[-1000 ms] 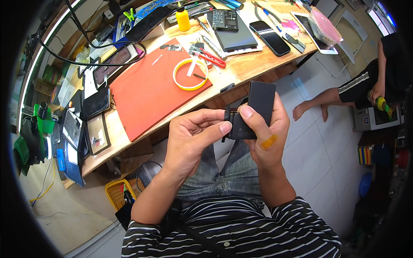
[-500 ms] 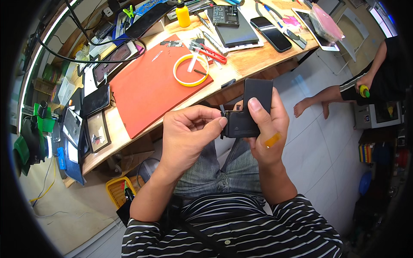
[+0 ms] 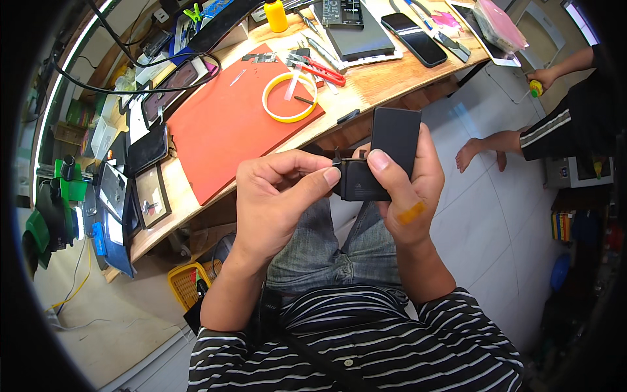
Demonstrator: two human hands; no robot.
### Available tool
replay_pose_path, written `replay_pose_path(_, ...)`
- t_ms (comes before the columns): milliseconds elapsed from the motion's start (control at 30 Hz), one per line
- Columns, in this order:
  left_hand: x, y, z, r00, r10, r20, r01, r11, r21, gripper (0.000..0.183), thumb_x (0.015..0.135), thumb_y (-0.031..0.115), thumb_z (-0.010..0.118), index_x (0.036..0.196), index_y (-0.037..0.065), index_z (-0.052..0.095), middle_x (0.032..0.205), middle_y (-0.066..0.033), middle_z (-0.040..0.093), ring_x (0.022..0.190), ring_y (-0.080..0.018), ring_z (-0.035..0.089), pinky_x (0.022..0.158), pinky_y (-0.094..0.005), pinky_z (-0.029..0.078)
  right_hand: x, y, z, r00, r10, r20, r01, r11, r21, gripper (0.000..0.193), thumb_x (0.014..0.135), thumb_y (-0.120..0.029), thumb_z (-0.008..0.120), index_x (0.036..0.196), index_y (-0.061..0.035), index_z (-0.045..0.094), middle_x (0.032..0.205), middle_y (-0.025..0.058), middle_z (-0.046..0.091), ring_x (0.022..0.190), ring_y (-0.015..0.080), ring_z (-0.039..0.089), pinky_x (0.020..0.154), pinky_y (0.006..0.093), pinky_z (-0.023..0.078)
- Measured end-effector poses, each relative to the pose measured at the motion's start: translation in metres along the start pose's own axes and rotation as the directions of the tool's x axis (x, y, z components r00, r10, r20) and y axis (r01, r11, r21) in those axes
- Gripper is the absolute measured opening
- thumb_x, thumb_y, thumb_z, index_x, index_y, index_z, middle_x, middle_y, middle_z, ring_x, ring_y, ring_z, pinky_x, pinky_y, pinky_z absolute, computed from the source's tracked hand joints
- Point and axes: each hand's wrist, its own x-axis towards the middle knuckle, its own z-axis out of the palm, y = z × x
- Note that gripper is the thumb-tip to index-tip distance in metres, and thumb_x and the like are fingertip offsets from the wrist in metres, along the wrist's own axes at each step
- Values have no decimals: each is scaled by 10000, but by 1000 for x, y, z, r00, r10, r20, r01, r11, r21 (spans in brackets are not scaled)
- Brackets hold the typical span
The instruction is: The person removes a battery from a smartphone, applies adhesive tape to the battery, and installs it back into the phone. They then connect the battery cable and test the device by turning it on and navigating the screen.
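A black L-shaped phone battery (image 3: 397, 134) is held up above my lap, off the table's front edge. My right hand (image 3: 418, 196) grips its tall part, thumb across the front and fingers behind. A piece of amber tape (image 3: 411, 212) sticks to the base of that thumb. At the battery's lower left edge, my left hand (image 3: 268, 202) pinches a small dark strip or edge piece between thumb and forefinger. My fingertips cover most of it, so its exact shape cannot be made out. A short dark tab stands up beside the pinch.
On the wooden table lie an orange-red mat (image 3: 215, 130), a yellow-white tape roll (image 3: 266, 104), a red-handled tool (image 3: 323, 70) and a black phone (image 3: 418, 42). A yellow bottle (image 3: 276, 18) stands behind. Another person (image 3: 555, 124) is at the right, holding something yellow-green. A yellow basket (image 3: 175, 281) sits below left.
My view has shifted slightly. Both hands keep their hold, with the battery a little higher in view. The other person's hand with the yellow-green thing has risen.
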Motion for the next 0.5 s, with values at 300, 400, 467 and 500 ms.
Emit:
replay_pose_path(300,1,4,1,995,-58,77,70,984,-161,131,877,15,762,992,-44,738,886,-62,735,784,-70,658,739,-203,517,5,6,-6,995,-35,93,19,985,174,405,879,-73,753,1200,-1,518,934,42,643,730,51,605,618,186,495)
replay_pose_path(400,4,4,-1,985,-100,141,136,951,-279,193,879,24,768,1054,-42,720,965,-94,733,863,-99,669,791,-221,525,8,0,-2,998,60,21,-63,980,187,402,879,-85,755,1191,-13,511,906,37,640,604,38,552,474,180,422)
replay_pose_path(467,6,8,6,981,-88,175,153,904,-399,233,889,36,768,1100,-38,701,1030,-118,726,930,-122,673,836,-242,535,10,0,4,992,40,-118,-20,986,164,382,895,-89,734,1195,-20,507,891,32,638,549,31,512,415,184,368)
replay_pose_path(500,5,5,10,989,-34,143,86,925,-370,240,896,42,764,1112,-36,693,1049,-124,721,958,-130,670,855,-252,539,12,1,8,982,29,-186,0,988,153,372,904,-91,724,1197,-24,505,884,30,637,521,28,492,386,186,341)
